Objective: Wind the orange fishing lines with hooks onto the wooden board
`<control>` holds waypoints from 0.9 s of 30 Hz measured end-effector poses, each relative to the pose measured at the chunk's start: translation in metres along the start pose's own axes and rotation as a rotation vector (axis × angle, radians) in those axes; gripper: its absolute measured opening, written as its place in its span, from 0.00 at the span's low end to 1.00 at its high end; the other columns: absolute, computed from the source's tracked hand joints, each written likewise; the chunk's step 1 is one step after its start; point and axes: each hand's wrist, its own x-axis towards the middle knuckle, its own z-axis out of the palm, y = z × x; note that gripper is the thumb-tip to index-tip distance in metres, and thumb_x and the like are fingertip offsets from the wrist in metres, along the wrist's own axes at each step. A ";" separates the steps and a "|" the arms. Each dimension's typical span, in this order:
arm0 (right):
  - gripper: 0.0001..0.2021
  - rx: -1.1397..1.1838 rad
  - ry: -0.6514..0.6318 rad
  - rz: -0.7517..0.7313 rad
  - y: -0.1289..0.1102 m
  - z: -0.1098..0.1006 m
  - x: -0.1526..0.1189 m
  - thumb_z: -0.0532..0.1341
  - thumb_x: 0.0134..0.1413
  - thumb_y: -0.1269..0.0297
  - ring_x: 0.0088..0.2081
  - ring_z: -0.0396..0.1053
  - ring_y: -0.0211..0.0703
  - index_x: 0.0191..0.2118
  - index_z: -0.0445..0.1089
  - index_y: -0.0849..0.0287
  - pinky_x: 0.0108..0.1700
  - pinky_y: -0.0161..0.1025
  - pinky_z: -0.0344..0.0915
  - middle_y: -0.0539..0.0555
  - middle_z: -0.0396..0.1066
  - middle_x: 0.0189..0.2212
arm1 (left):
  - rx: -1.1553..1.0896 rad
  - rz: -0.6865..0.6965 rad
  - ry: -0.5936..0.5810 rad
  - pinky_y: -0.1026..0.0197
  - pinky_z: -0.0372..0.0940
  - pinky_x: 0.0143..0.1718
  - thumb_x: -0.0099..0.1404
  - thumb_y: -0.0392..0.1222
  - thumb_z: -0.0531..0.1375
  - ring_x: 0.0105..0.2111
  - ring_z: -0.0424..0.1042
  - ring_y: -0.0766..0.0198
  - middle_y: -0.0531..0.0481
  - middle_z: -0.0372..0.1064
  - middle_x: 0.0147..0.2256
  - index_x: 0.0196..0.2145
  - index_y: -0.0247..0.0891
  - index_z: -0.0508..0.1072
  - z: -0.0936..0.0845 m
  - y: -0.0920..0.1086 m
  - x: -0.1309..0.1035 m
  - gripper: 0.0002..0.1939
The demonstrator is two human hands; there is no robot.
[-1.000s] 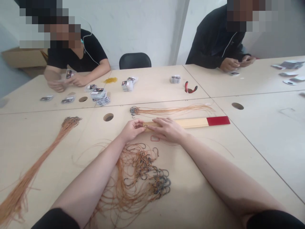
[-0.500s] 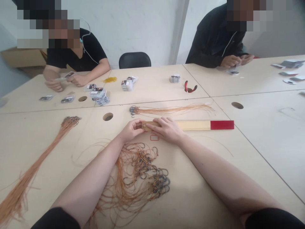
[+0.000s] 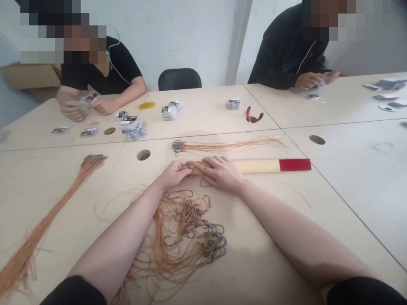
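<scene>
A long flat wooden strip (image 3: pixel 259 166) with a red end section (image 3: pixel 295 164) lies crosswise in front of me. My left hand (image 3: pixel 174 173) pinches its left end between thumb and fingers. My right hand (image 3: pixel 221 173) grips the strip just beside it, fingers across the top and index finger pointing to the left end. Something small may lie under that fingertip; I cannot make it out. Just below the right hand is a small red rectangle (image 3: pixel 205 183) on the table. Nearer me spreads a tangled pile of fishing hooks (image 3: pixel 212 243) on orange lines (image 3: pixel 162 237).
Beyond the strip lies a bundle of hooks with lines (image 3: pixel 203 147); another bundle (image 3: pixel 68 195) lies at left. Red-handled pliers (image 3: pixel 253 116), stacked small boxes (image 3: pixel 130 123) and table holes (image 3: pixel 143 155) are farther off. Two people sit opposite, handling small packages.
The strip has shifted very slightly left, and my hands hold nearly the same pose. Across the table, the person at left has tilted a small package upward.
</scene>
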 end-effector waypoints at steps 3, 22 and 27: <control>0.21 -0.007 -0.020 0.011 -0.001 -0.001 0.000 0.49 0.61 0.59 0.46 0.58 0.48 0.59 0.55 0.53 0.45 0.43 0.54 0.58 0.62 0.49 | 0.022 0.007 0.010 0.65 0.66 0.36 0.56 0.38 0.58 0.35 0.71 0.64 0.45 0.73 0.40 0.45 0.31 0.70 0.000 0.000 0.000 0.18; 0.23 -0.006 -0.053 0.078 -0.004 0.001 0.001 0.52 0.59 0.65 0.45 0.58 0.47 0.60 0.52 0.51 0.45 0.41 0.52 0.57 0.62 0.46 | 0.111 0.029 0.020 0.65 0.67 0.35 0.57 0.39 0.57 0.35 0.72 0.64 0.46 0.74 0.37 0.43 0.32 0.71 0.001 -0.001 0.000 0.16; 0.24 -0.015 -0.058 0.079 -0.003 0.001 0.001 0.52 0.58 0.67 0.44 0.58 0.46 0.60 0.52 0.51 0.44 0.41 0.52 0.57 0.62 0.44 | 0.088 0.015 0.025 0.64 0.67 0.36 0.57 0.39 0.58 0.35 0.72 0.63 0.45 0.74 0.38 0.45 0.33 0.71 0.001 -0.001 0.000 0.17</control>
